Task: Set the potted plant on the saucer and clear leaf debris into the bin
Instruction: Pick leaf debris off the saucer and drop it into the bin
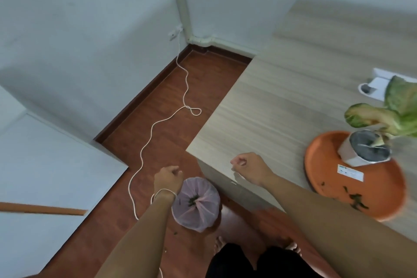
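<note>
A white pot with a green-and-yellow leafed plant stands on the orange saucer at the right of the pale wooden table. Dark leaf debris lies on the saucer's near rim. On the floor stands a small bin lined with a pinkish bag, with dark bits inside. My left hand hovers just left of the bin, fingers curled, with nothing visible in it. My right hand is loosely closed over the table's near corner; I cannot see whether it holds debris.
A white cord snakes across the red-brown floor from a wall socket to my left wrist. A white device lies at the table's far right. A white panel fills the left. My bare feet stand below the bin.
</note>
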Demonstrator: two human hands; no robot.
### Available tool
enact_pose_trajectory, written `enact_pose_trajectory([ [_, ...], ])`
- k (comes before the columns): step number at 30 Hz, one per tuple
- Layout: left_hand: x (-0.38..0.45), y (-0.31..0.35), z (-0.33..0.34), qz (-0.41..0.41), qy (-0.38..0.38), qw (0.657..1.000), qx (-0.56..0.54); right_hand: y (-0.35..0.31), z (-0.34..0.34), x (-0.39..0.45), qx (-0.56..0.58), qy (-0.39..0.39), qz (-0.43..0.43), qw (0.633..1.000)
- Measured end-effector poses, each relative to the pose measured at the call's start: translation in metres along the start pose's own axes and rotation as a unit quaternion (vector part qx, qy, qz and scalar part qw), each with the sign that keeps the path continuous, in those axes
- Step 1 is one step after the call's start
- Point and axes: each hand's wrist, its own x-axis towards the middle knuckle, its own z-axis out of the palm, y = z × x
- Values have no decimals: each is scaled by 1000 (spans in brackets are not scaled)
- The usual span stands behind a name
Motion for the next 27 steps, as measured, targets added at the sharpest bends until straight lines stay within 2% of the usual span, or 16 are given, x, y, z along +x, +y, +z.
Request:
enact_pose_trajectory([
  [6, -16, 96, 35, 112, 5, 994, -14, 43, -75, -33, 24, 87, 13, 996],
  [9, -36, 148, 74, 163, -66, 984, -22, 75, -115, -59, 40, 134, 48, 989],
  [12, -64, 193, 118, 231, -156, 960, -10, 113, -156, -87, 8, 166, 79, 983],
  [14, -89, 222, 147, 272, -222, 936, 15, 142, -182, -105, -32, 156, 108, 981],
  [17, -124, 258, 190, 337, -305, 884, 110, 184, -211, -125, -163, 98, 137, 972],
  [22, -160, 284, 246, 382, -327, 817, 283, 218, -224, -138, -254, 36, 148, 955],
  [27, -168, 286, 268, 355, -340, 786, 376, 225, -217, -130, -287, 8, 92, 954],
])
